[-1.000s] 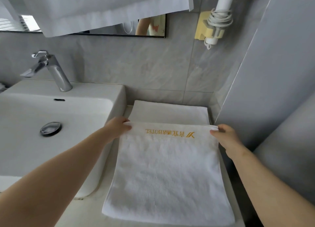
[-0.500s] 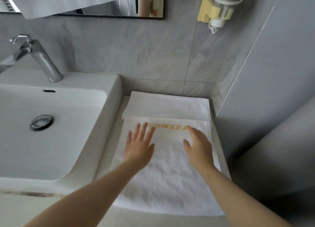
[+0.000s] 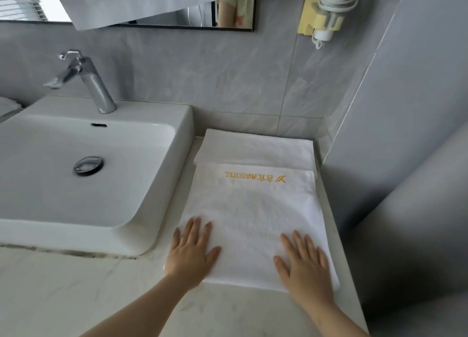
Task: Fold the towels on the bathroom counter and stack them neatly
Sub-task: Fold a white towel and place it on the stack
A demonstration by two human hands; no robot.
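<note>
Bottom of the frame first: your left hand [image 3: 191, 251] and right hand [image 3: 302, 263] are both palm-down, fingers straight and a bit spread, on the near end of the white terry towel with gold embroidered hotel lettering [image 3: 253, 215]. Neither hand is gripping anything, they're just lying flat on the cloth. The left one is at the towel's left edge and the right one is close to its right corner. My read is that you're pressing the fold down so the thick terry lies flat instead of springing open.

The towel sits lower centre-right on the pale marble-look counter [image 3: 76, 298], tucked between the white rectangular ceramic basin [image 3: 177, 159] on the left and the plain grey wall panel [image 3: 405, 108] on the right. It looks pretty tidy: a neat rectangle, edges mostly straight, no obvious wrinkles, with the lettering upside down from your side at the far end. That far end meets, and seems to overlap, a second folded plain white towel [image 3: 255, 146]. The second one shows as a strip toward the back wall, so I'd say the stack isn't squared up yet.

Further up there's the round chrome drain plug [image 3: 88, 165] in the basin and the angular chrome faucet [image 3: 93, 83] upper left. Along the top is a black-framed mirror [image 3: 197, 15], and upper right there's a yellow wall holder with a coiled white cord [image 3: 314, 20].
</note>
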